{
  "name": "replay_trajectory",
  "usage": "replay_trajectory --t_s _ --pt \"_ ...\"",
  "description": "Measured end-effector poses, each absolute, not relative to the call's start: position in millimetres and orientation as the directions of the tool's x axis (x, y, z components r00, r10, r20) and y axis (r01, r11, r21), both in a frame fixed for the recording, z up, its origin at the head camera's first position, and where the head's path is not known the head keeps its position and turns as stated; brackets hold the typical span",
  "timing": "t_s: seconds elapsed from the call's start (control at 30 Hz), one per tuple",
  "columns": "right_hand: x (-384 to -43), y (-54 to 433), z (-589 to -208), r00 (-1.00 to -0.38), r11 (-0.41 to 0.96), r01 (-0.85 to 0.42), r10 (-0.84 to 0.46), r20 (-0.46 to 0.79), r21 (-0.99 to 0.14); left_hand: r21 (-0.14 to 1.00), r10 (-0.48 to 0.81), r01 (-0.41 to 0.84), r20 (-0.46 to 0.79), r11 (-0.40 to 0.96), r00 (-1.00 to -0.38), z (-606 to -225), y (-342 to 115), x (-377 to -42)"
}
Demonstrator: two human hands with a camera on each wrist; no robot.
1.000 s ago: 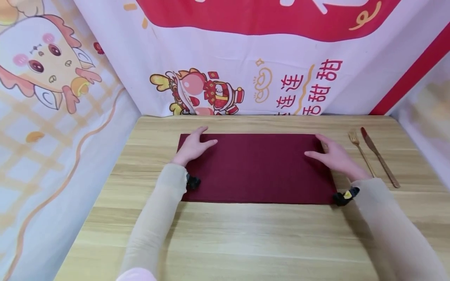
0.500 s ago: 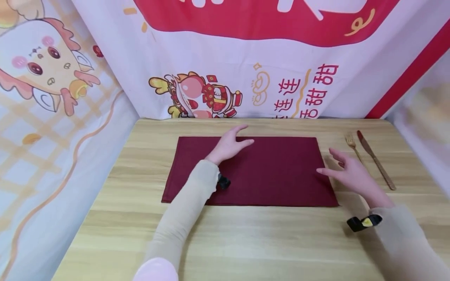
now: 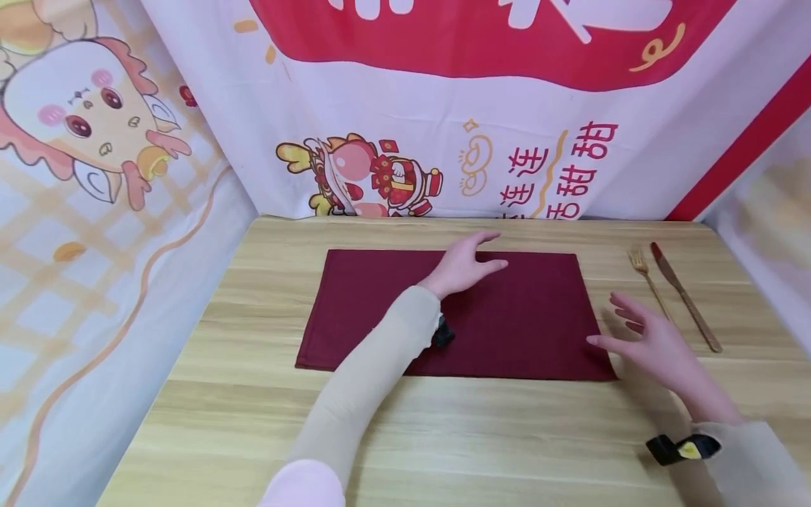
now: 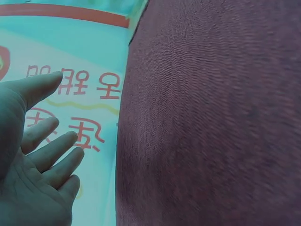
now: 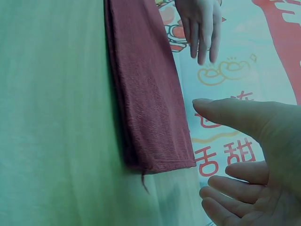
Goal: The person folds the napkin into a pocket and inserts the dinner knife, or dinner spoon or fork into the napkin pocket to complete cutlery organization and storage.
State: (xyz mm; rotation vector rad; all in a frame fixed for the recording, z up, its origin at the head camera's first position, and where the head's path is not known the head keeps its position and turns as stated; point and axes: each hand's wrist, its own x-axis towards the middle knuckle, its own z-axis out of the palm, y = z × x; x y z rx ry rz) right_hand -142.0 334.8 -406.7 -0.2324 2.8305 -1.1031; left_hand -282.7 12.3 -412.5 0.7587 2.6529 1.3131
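Note:
A dark red cloth placemat [image 3: 519,317] lies flat on the wooden table, its long side running left to right. Above its upper middle hovers my left hand [image 3: 462,267], thumb and fingers spread and holding nothing; the sleeve crosses the mat's front edge and hides part of it. Just off the mat's right edge is my right hand [image 3: 652,345], also spread, its thumb tip close to that edge. In the right wrist view the folded cloth [image 5: 146,94] shows stacked layers and a loose thread at one corner, with my left hand [image 5: 201,28] beyond.
A gold fork [image 3: 643,267] and a gold knife [image 3: 684,296] lie side by side at the right of the table [image 3: 481,436]. A printed cloth backdrop [image 3: 443,105] rises behind the table, with another printed sheet [image 3: 152,232] on the left.
My left hand has moved right from the placemat's left edge to over its middle. My right hand has drawn back off the right edge, toward me. The mat's left side now shows uncovered.

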Motion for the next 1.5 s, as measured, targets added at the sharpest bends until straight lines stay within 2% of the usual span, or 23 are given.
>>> replay_trajectory --t_s 0.43,0.77,0.97,1.17,1.5 --pt "-123 338 -416 -0.992 0.711 -0.111 -0.119 0.037 -0.694 0.720 0.461 0.359 0.060 0.595 -0.885 -418 49 -310" --pt "-121 338 -422 -0.988 0.707 -0.148 -0.141 0.067 -0.692 0.639 0.477 0.356 -0.019 0.682 -0.879 -434 70 -309" --pt "-119 336 -424 -0.985 0.698 -0.157 -0.164 0.058 -0.698 0.554 0.460 0.385 0.004 0.738 -0.888 -436 78 -307" --pt "-118 335 -428 -0.984 0.725 -0.174 -0.162 0.080 -0.666 0.520 0.451 0.411 0.055 0.749 -0.891 -429 88 -303" --pt "-120 331 -427 -0.986 0.750 -0.155 -0.159 0.052 -0.643 0.404 0.515 0.518 0.124 0.754 -0.848 -412 112 -290"
